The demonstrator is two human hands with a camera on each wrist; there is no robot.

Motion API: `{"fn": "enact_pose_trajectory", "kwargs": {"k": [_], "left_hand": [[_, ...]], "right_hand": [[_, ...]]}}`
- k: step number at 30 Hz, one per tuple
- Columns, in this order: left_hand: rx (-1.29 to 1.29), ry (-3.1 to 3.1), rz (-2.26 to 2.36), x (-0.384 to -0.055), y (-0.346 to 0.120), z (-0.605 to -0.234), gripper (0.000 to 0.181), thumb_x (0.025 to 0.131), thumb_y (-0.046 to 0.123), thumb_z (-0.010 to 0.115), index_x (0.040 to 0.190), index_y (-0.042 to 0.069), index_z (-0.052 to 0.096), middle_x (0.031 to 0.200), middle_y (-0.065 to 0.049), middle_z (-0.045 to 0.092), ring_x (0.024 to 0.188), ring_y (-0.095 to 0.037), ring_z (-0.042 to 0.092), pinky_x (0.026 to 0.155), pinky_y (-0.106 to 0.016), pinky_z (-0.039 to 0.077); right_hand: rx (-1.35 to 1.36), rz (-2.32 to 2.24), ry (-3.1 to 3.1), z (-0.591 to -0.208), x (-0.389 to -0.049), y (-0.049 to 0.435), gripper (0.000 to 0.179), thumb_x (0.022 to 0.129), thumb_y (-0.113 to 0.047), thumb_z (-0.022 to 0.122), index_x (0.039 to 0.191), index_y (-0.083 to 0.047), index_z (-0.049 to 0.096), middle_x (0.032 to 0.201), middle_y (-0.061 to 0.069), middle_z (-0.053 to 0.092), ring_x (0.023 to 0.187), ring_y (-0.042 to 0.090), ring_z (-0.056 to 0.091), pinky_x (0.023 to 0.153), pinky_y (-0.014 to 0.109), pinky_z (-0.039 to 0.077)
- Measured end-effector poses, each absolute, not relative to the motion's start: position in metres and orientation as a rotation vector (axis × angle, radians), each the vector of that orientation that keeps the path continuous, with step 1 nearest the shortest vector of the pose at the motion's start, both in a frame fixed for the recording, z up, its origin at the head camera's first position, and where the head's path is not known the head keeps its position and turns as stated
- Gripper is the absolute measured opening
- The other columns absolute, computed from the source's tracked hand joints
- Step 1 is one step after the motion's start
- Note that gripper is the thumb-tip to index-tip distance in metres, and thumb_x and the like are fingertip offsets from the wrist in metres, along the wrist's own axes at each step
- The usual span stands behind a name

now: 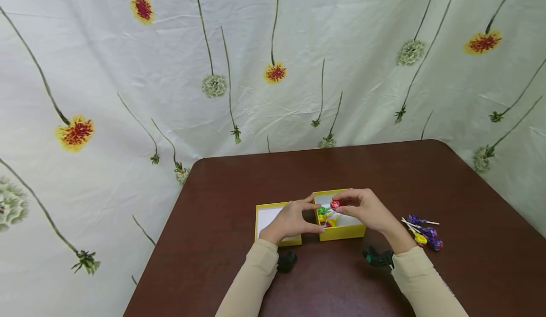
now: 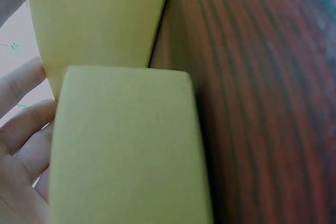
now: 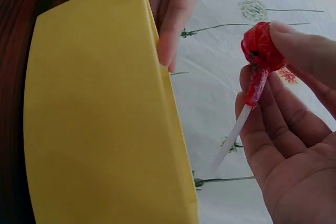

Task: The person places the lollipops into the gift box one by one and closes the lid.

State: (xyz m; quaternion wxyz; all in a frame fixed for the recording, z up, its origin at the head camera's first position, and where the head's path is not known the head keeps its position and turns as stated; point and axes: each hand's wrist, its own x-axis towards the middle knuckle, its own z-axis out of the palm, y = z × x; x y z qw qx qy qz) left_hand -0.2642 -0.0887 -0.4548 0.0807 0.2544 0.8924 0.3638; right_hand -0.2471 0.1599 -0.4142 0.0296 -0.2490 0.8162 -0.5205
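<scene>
My right hand [image 1: 370,209] pinches a red-wrapped lollipop [image 3: 262,48] by its round head, over the open yellow box [image 1: 343,233]. In the right wrist view its white stick points down and to the left. Inside the box lie several lollipops [image 1: 331,222] in yellow and green wrappers. At the box's left end, my left hand [image 1: 292,220] holds it, thumb by the front corner and fingers at the rim. That hand's fingers [image 2: 23,87] show beside the yellow walls in the left wrist view.
A shallow yellow tray-like box part [image 1: 291,242] with a white inside lies left of the box, partly under my left forearm. Several purple- and yellow-wrapped lollipops [image 1: 430,232] lie on the brown table [image 1: 341,279] to the right. Behind hangs a flowered cloth [image 1: 247,113].
</scene>
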Motion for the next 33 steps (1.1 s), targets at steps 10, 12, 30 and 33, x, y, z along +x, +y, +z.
{"fn": "enact_pose_trajectory", "kwargs": {"k": [10,12,30,33], "left_hand": [[0.769,2.687,1.069,-0.265,-0.089,-0.456,0.069,0.078,0.051,0.083,0.136,0.02,0.065,0.162,-0.004,0.035,0.145,-0.029,0.042,0.112,-0.047,0.044],[0.77,2.688,1.07,-0.265,-0.089,-0.456,0.069,0.078,0.051,0.083,0.136,0.02,0.065,0.162,-0.004,0.035,0.145,-0.029,0.042,0.112,-0.047,0.045],[0.79,2.688,1.087,-0.264,-0.087,-0.454,0.07,0.077,0.049,0.084,0.136,0.016,0.064,0.162,-0.003,0.035,0.144,-0.028,0.043,0.112,-0.045,0.045],[0.789,2.681,1.095,-0.264,-0.087,-0.455,0.071,0.077,0.048,0.084,0.137,0.016,0.064,0.162,-0.004,0.035,0.145,-0.029,0.042,0.112,-0.045,0.044]], "right_hand": [[-0.722,-1.551,2.417,-0.431,-0.258,0.15,0.024,0.088,-0.003,0.074,0.111,0.005,0.069,0.105,0.018,0.071,0.092,0.022,0.067,0.077,0.021,0.057],[-0.71,-1.54,2.405,-0.434,-0.259,0.147,0.02,0.088,-0.004,0.075,0.106,0.003,0.071,0.101,0.017,0.071,0.089,0.021,0.067,0.075,0.023,0.058],[-0.646,-1.417,2.391,-0.438,-0.265,0.139,0.019,0.087,-0.007,0.076,0.105,0.0,0.075,0.1,0.011,0.075,0.084,0.018,0.066,0.075,0.031,0.06],[-0.647,-1.415,2.385,-0.438,-0.266,0.138,0.02,0.087,-0.006,0.076,0.106,0.002,0.074,0.102,0.014,0.075,0.085,0.017,0.067,0.075,0.029,0.06]]}}
